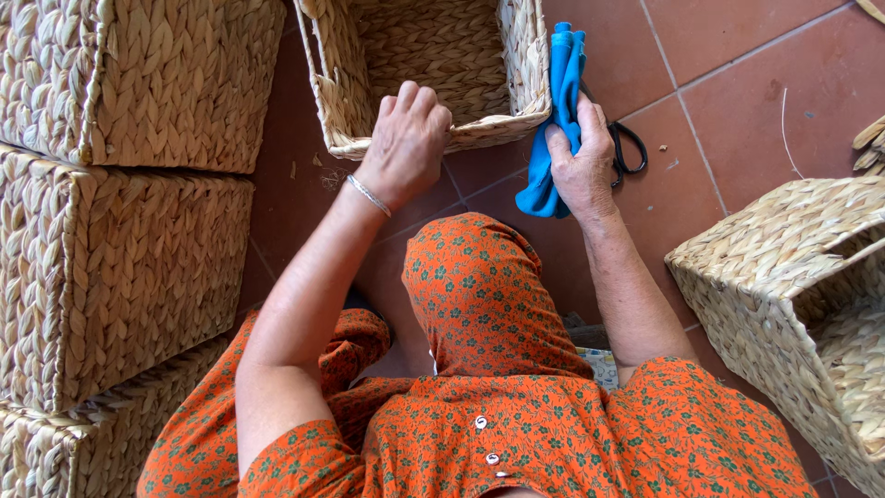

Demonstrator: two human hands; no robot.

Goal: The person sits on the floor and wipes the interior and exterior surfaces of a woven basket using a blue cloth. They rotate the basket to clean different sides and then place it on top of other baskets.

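Note:
An open woven straw basket [350,111] stands on the red tile floor just beyond my knee. My left hand [406,134] grips its near rim, fingers curled over the edge. My right hand [581,161] is shut on a blue cloth [558,101], which hangs down beside the basket's right corner. Black scissors [631,148] lie on the floor just past my right hand, partly hidden by it. I wear an orange flowered dress [479,304], and a thin bracelet circles my left wrist.
Three woven baskets [120,267] are stacked along the left. Another woven basket [784,277] lies tilted at the right, opening facing right. Loose straw strands [867,143] sit at the right edge. Red floor tiles [737,101] show between them.

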